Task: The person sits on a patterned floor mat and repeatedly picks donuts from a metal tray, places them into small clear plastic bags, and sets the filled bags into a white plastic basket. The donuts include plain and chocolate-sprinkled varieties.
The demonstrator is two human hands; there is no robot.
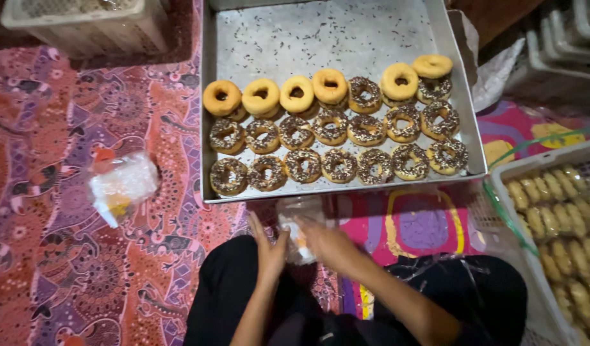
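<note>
Fingers (pixel 288 232) around clear plastic bag (pixel 296 238) (crinkly, pale)

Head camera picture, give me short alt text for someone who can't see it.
Seen from above, a seated person's left hand and right hand hold a clear plastic bag between them. Ahead, a metal tray holds rows of doughnuts, most with chocolate sprinkles, on a patterned cloth.

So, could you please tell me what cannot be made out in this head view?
- What the clear plastic bag holds: blurred by motion, and covered by the left hand and right hand.
- The plain doughnuts' undersides: they rest on the sprinkled ones.
- The basket of wrapped pastries: cut off by the right edge.
- The crate contents: cut by the top edge.
</note>
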